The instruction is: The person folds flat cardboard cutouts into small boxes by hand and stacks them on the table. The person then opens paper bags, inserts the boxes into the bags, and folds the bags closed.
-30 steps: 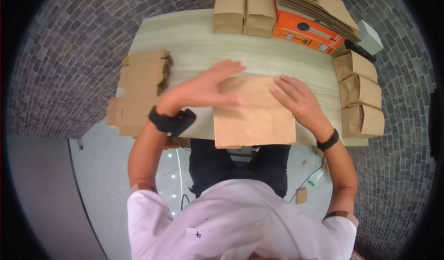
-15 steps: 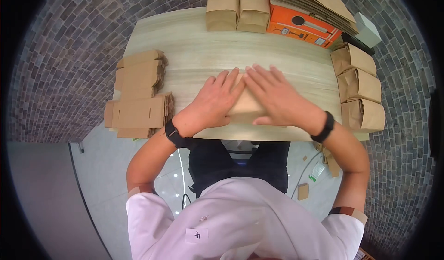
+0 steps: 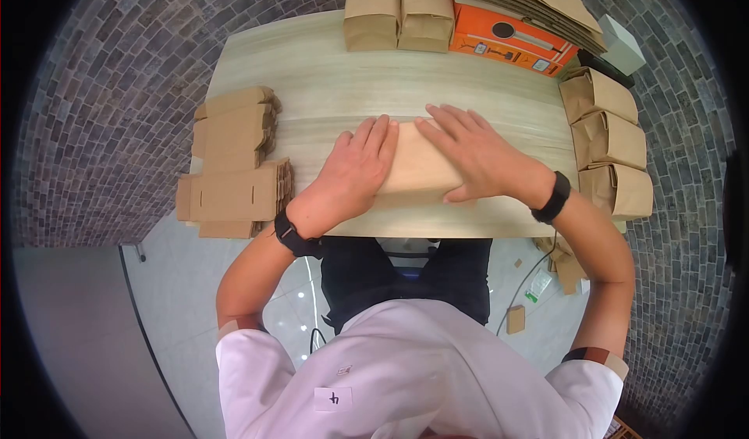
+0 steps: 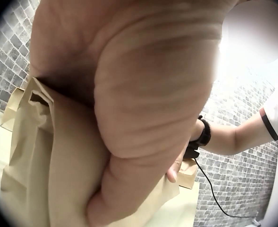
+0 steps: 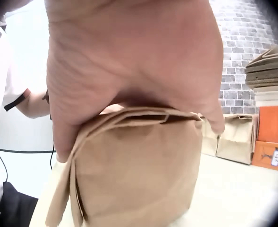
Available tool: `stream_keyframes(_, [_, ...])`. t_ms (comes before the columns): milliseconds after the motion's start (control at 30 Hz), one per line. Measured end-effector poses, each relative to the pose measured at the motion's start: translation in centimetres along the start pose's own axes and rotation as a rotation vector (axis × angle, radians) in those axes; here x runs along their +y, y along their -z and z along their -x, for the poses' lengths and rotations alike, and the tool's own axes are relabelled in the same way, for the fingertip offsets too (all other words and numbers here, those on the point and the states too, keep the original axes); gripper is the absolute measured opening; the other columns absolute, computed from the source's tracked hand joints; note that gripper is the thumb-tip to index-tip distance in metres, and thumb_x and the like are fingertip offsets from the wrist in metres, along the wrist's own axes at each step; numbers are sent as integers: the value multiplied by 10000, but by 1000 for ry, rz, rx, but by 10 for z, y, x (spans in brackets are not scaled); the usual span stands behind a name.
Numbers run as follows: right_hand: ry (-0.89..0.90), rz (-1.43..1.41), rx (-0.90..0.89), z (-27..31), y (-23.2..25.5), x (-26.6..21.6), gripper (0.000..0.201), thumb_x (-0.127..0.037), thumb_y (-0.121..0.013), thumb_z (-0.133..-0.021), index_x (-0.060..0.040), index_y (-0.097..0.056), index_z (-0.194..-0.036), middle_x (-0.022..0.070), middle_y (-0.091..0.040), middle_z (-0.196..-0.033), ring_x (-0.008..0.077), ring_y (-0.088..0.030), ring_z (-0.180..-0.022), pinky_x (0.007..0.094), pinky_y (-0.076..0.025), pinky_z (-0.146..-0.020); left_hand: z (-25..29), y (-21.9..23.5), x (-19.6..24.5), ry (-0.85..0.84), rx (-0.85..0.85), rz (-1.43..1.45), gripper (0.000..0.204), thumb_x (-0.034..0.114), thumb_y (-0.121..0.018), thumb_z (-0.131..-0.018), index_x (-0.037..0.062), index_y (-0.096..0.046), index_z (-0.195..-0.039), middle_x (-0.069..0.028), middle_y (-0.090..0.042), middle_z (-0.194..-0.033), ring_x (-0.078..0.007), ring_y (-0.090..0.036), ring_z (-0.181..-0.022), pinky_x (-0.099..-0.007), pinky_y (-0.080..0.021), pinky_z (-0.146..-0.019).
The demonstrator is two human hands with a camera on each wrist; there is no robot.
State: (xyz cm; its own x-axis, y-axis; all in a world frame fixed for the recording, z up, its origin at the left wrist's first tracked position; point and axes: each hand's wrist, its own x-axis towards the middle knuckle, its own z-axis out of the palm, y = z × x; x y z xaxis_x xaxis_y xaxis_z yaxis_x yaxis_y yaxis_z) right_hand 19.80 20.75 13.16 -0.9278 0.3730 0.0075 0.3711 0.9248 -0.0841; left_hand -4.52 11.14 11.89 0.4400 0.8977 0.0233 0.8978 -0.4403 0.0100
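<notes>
Between both hands on the table lies a brown paper bag (image 3: 417, 162), its top folded over. In the head view the left hand (image 3: 355, 166) rests on the bag's left part, fingers extended forward. The left thumb lies along the near side in the left wrist view. On the right part, the right hand (image 3: 480, 158) presses down with fingers spread straight. Seen from the right wrist, the palm arches over the bag's folded top (image 5: 143, 113), thumb down one side and fingers toward the other. The hands cover both ends of the bag in the head view.
Flat cardboard pieces (image 3: 234, 177) are stacked at the table's left. Two paper bags (image 3: 373, 29) stand at the back, beside an orange box (image 3: 499, 37) with flattened sheets (image 3: 538, 6) on top. Three more bags (image 3: 616, 146) line the right edge.
The left hand swept over a flat-looking bag, then both hands came down on it. The bag's near part, once hanging past the table edge, is folded away. Lately the hands have spread slightly apart.
</notes>
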Motion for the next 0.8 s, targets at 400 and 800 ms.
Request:
stream_keyframes(400, [-139, 11, 95, 3, -13, -18, 1165, -280, -910, -591, 22, -306, -1540, 274, -388, -1493, 435, -412, -1361, 488, -410, -1089, 47, -17, -18, 262, 308, 688, 1413, 364, -961, -574, -38, -83, -1606, -292, -144, -1658, -436, -185, -1540, -500, -225, -1248])
stream_keyframes(800, [-86, 99, 101, 4, -11, -20, 1125, -352, -911, -624, 25, -347, -1522, 250, -432, -1417, 398, -442, -1304, 479, -427, -1032, 2, -4, -66, 305, 21, 910, 1167, 579, -848, -732, -118, -338, -1517, -332, -412, -1527, -424, -380, -1463, -497, -304, -1206])
